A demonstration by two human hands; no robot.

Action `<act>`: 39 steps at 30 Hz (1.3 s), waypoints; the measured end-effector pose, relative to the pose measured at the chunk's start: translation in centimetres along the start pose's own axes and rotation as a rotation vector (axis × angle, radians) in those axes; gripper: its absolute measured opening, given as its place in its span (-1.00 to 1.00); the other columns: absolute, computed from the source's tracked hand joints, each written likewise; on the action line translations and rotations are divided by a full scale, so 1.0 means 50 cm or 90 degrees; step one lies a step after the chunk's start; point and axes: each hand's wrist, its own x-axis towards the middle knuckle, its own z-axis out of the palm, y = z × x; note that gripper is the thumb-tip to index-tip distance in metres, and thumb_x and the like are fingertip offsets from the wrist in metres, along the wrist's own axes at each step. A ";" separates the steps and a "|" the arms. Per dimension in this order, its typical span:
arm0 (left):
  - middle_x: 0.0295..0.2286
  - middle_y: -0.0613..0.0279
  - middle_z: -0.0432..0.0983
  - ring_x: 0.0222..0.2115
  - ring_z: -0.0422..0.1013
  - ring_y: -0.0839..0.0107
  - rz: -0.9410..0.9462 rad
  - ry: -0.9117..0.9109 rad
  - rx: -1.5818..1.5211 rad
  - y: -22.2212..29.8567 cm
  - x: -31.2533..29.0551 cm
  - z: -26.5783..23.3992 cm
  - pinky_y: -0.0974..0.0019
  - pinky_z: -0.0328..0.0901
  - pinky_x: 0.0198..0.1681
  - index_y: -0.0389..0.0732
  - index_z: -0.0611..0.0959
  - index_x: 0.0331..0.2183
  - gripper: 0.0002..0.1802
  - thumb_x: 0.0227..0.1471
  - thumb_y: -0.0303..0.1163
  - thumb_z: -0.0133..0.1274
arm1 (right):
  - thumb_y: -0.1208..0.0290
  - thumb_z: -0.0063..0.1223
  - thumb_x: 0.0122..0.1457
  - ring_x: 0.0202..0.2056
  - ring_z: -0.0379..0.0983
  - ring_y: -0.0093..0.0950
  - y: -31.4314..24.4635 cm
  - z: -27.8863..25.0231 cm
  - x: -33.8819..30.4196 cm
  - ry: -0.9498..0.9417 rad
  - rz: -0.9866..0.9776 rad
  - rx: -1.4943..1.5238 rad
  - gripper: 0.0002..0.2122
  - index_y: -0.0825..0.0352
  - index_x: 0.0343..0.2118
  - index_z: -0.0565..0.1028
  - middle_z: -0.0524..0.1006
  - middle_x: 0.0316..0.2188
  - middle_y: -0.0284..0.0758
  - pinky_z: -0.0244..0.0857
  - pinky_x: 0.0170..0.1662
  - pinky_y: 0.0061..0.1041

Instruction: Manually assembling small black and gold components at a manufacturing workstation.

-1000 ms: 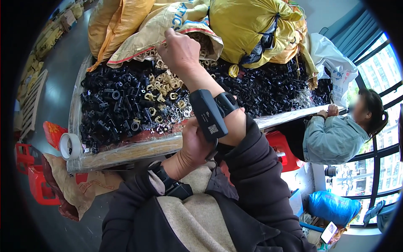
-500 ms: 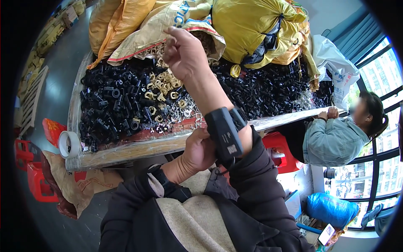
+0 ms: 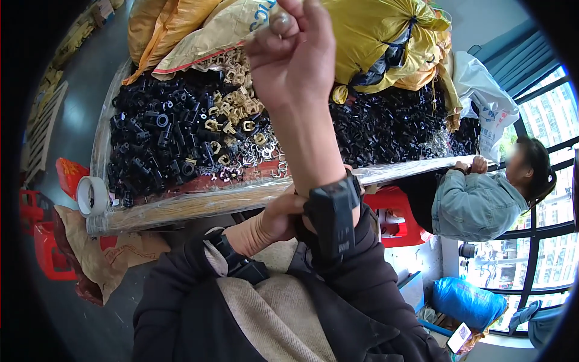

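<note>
My right arm is raised over the table, palm turned toward me. The fingers of my right hand [image 3: 295, 63] are curled into a loose fist, with nothing visible in them. A black box-shaped device [image 3: 335, 226] is strapped round my right wrist. My left hand [image 3: 275, 221] grips the inner side of this device and its strap; some of its fingers are hidden behind the wrist. Another black strapped device [image 3: 246, 265] sits on my left wrist. Beyond my hands lie heaped black plastic parts [image 3: 160, 136], tan clip-like parts [image 3: 238, 108] and small silvery metal pieces [image 3: 262, 154].
Full sacks, including a yellow one [image 3: 368, 45], line the table's far side. A tape roll [image 3: 92, 196] stands at the left front corner of the wrapped table edge [image 3: 181, 211]. At right a person [image 3: 482, 196] sits near a red stool [image 3: 395, 220].
My right forearm has swung more upright, and its fist has moved up and to the right. The wrist device has turned with it; my left hand stays at that wrist.
</note>
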 end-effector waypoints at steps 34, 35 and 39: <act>-0.29 0.09 0.36 -0.32 0.37 0.17 -0.188 0.426 1.588 0.452 -0.160 -0.228 0.28 0.28 -0.28 -0.21 0.52 -0.28 -0.74 -0.13 -0.45 0.01 | 0.51 0.04 -0.08 -0.54 0.36 -0.30 -0.137 -0.453 -0.229 -0.104 0.110 -1.350 -0.85 0.35 -0.39 0.43 0.41 -0.58 -0.23 0.23 -0.46 -0.46; -0.29 0.08 0.37 -0.33 0.37 0.18 -0.183 0.395 1.592 0.456 -0.156 -0.235 0.30 0.28 -0.30 -0.23 0.52 -0.29 -0.76 -0.12 -0.46 0.01 | 0.50 0.04 -0.08 -0.53 0.37 -0.30 -0.139 -0.459 -0.228 -0.107 0.100 -1.349 -0.85 0.35 -0.39 0.43 0.42 -0.57 -0.23 0.24 -0.46 -0.46; -0.31 0.10 0.36 -0.38 0.37 0.28 -0.173 0.276 1.587 0.468 -0.155 -0.229 0.43 0.26 -0.38 -0.29 0.51 -0.29 -0.76 -0.12 -0.49 0.01 | 0.47 0.05 -0.09 -0.55 0.36 -0.30 -0.144 -0.479 -0.227 -0.116 0.075 -1.328 -0.84 0.33 -0.40 0.42 0.41 -0.57 -0.26 0.23 -0.47 -0.46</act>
